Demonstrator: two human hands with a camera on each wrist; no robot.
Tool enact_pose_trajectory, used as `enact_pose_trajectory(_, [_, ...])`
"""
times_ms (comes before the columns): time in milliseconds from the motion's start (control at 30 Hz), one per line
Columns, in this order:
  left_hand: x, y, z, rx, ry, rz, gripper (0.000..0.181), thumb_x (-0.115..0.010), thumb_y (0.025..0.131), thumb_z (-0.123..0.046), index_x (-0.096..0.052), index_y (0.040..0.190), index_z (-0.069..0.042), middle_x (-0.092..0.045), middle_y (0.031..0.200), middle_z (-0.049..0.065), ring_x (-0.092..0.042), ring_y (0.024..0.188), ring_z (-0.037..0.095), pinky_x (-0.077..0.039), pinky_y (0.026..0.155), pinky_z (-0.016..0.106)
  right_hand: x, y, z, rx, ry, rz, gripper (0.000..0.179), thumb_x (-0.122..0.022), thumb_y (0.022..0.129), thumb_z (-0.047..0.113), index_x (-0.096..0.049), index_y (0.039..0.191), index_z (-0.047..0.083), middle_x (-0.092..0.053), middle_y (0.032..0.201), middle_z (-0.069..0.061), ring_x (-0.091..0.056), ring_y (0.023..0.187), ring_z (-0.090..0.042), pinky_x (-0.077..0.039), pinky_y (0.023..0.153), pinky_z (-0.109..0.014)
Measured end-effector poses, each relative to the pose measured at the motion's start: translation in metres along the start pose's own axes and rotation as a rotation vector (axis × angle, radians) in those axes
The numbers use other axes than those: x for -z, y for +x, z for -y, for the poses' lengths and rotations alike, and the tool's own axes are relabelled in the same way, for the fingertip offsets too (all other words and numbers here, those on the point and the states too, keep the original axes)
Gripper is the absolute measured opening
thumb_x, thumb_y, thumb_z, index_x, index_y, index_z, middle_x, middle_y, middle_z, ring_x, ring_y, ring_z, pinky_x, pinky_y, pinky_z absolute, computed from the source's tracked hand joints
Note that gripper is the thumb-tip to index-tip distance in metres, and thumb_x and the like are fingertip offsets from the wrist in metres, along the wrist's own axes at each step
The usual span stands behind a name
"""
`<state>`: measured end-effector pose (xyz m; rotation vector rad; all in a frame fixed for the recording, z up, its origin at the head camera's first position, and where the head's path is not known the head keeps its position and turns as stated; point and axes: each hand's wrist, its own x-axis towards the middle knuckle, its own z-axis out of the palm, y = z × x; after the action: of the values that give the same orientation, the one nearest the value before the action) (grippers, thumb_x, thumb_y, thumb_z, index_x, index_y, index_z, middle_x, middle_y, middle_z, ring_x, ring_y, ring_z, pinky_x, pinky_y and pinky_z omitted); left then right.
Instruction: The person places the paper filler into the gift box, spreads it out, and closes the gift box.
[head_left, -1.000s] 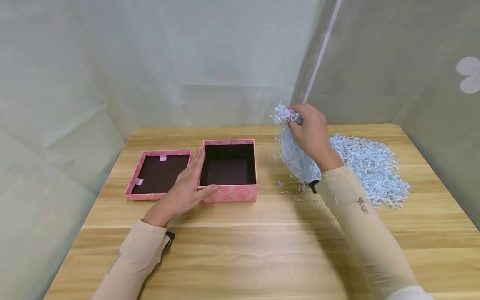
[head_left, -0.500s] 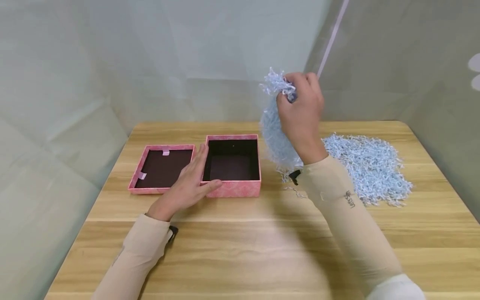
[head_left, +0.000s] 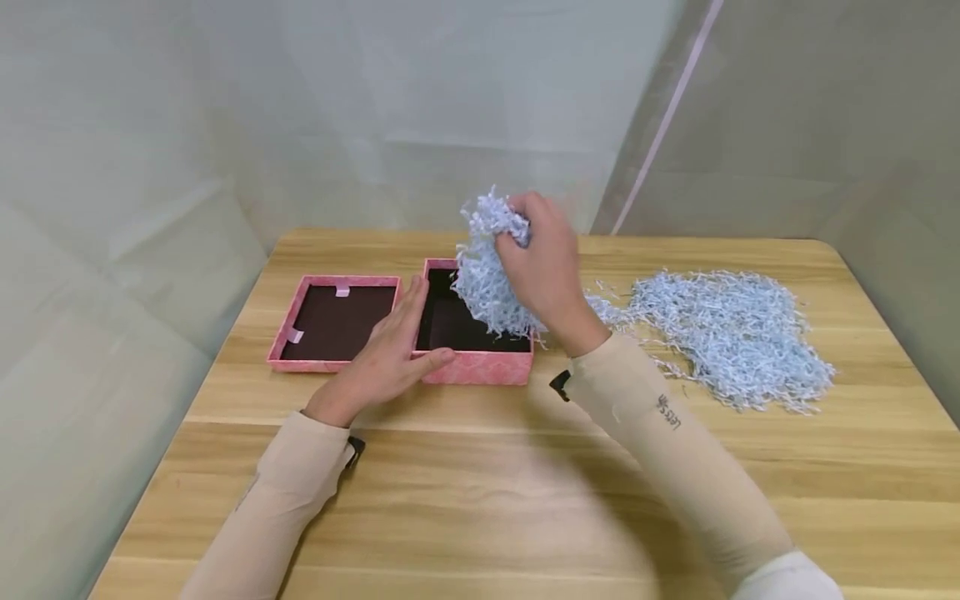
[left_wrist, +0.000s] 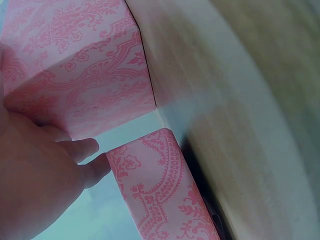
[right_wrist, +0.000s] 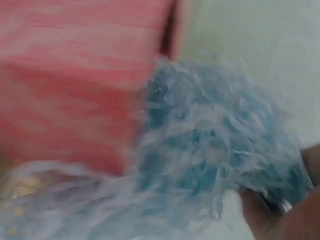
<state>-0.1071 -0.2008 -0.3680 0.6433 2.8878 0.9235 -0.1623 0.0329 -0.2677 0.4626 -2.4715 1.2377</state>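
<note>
A clump of light-blue shredded paper [head_left: 487, 283] hangs from my right hand [head_left: 545, 262], its thumb and fingers curled round the top. In the head view the clump overlaps the open pink box [head_left: 480, 367], whose inside is black. In the right wrist view the paper [right_wrist: 200, 135] is blurred beside the box's pink side [right_wrist: 70, 100]. My left hand [head_left: 382, 358] lies with straight fingers along the box's left wall, thumb at the front rim. The left wrist view shows the patterned box [left_wrist: 80, 65] and the lid's edge [left_wrist: 155, 185] on either side of the fingers.
The pink lid [head_left: 341, 321], black inside with two small ribbon tabs, lies inner side up left of the box. A wide pile of shredded paper [head_left: 738, 337] spreads over the wooden table [head_left: 465, 500] at right, with loose strands trailing toward the box. Pale curtains surround the table.
My right hand has carried the clump of shredded paper up and leftward from beside the pile, then lower over the box. My left hand stays at the box's left wall.
</note>
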Motion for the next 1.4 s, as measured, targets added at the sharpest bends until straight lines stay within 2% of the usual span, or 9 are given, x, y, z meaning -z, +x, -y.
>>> enact_pose_trajectory(133, [0.0, -0.001, -0.003, 0.029, -0.005, 0.02, 0.104, -0.058, 0.098, -0.059, 0.012, 0.162, -0.014, 0.008, 0.168, 0.012, 0.002, 0.153, 0.028, -0.008, 0.115, 0.067, -0.007, -0.007, -0.01, 0.001, -0.258, 0.445, 0.041, -0.069, 0.097, 0.023, -0.062, 0.133, 0.003, -0.062, 0.13, -0.014, -0.055, 0.121, -0.03, -0.042, 0.104, -0.044])
enact_pose_trajectory(233, [-0.001, -0.002, -0.004, 0.053, -0.009, 0.035, 0.104, -0.059, 0.098, -0.055, 0.014, 0.161, -0.017, 0.01, 0.168, 0.01, 0.003, 0.153, 0.028, -0.007, 0.116, 0.067, -0.009, -0.01, -0.015, 0.081, -0.337, 0.582, 0.049, -0.07, 0.098, 0.031, -0.06, 0.137, 0.004, -0.061, 0.135, -0.012, -0.055, 0.126, -0.03, -0.041, 0.108, -0.044])
enact_pose_trajectory(533, [-0.001, -0.003, -0.004, 0.051, -0.009, 0.043, 0.105, -0.053, 0.097, -0.064, 0.016, 0.161, -0.017, 0.015, 0.167, 0.002, 0.004, 0.153, 0.028, -0.006, 0.115, 0.067, 0.013, -0.014, -0.019, 0.025, -0.174, 0.513, 0.055, -0.072, 0.095, 0.038, -0.059, 0.141, 0.011, -0.055, 0.142, -0.006, -0.049, 0.131, -0.027, -0.037, 0.11, -0.045])
enact_pose_trajectory(700, [-0.004, -0.001, -0.007, 0.044, -0.014, 0.032, 0.106, -0.055, 0.095, -0.065, 0.016, 0.161, -0.02, 0.015, 0.167, 0.0, 0.003, 0.153, 0.03, -0.007, 0.115, 0.068, 0.042, -0.018, -0.041, -0.014, -0.099, 0.457, 0.06, -0.073, 0.095, 0.036, -0.053, 0.147, 0.012, -0.05, 0.149, -0.007, -0.041, 0.14, -0.028, -0.03, 0.115, -0.048])
enact_pose_trajectory(767, [-0.003, 0.0, -0.008, 0.038, -0.01, 0.03, 0.106, -0.055, 0.095, -0.065, 0.016, 0.161, -0.02, 0.015, 0.167, -0.001, 0.002, 0.153, 0.03, -0.007, 0.115, 0.068, 0.052, -0.021, -0.056, -0.036, -0.093, 0.49, 0.077, -0.077, 0.091, 0.038, -0.042, 0.154, 0.013, -0.04, 0.157, -0.008, -0.033, 0.145, -0.03, -0.027, 0.116, -0.052])
enact_pose_trajectory(933, [-0.001, 0.0, -0.008, 0.044, -0.005, 0.037, 0.107, -0.054, 0.095, -0.066, 0.017, 0.16, -0.019, 0.016, 0.167, -0.001, 0.002, 0.153, 0.031, -0.008, 0.114, 0.069, 0.064, -0.032, -0.093, -0.131, -0.181, 0.697, 0.12, -0.087, 0.079, 0.039, -0.003, 0.164, 0.027, 0.0, 0.168, -0.013, -0.002, 0.152, -0.039, -0.01, 0.116, -0.064])
enact_pose_trajectory(1067, [0.001, -0.002, -0.007, 0.057, -0.01, 0.042, 0.108, -0.056, 0.095, -0.065, 0.016, 0.161, -0.019, 0.017, 0.167, -0.001, 0.002, 0.153, 0.032, -0.007, 0.114, 0.07, 0.061, -0.039, -0.112, -0.205, -0.253, 0.767, 0.13, -0.088, 0.078, 0.038, 0.012, 0.161, 0.035, 0.017, 0.165, -0.017, 0.012, 0.149, -0.043, -0.004, 0.111, -0.072])
enact_pose_trajectory(1267, [0.0, -0.006, -0.005, 0.06, -0.024, 0.042, 0.107, -0.056, 0.096, -0.063, 0.016, 0.161, -0.019, 0.017, 0.167, -0.001, 0.004, 0.153, 0.029, -0.007, 0.114, 0.069, 0.052, -0.039, -0.127, -0.164, -0.208, 0.762, 0.126, -0.088, 0.079, 0.033, 0.007, 0.163, 0.03, 0.004, 0.168, -0.009, 0.006, 0.151, -0.039, -0.005, 0.115, -0.066])
enact_pose_trajectory(1400, [-0.002, -0.006, -0.007, 0.065, -0.033, 0.036, 0.106, -0.057, 0.096, -0.061, 0.015, 0.161, -0.02, 0.017, 0.167, -0.002, 0.004, 0.153, 0.029, -0.007, 0.114, 0.069, 0.046, -0.035, -0.133, -0.168, -0.241, 0.787, 0.117, -0.086, 0.082, 0.032, -0.005, 0.164, 0.016, -0.013, 0.166, -0.019, -0.003, 0.15, -0.045, -0.009, 0.115, -0.066])
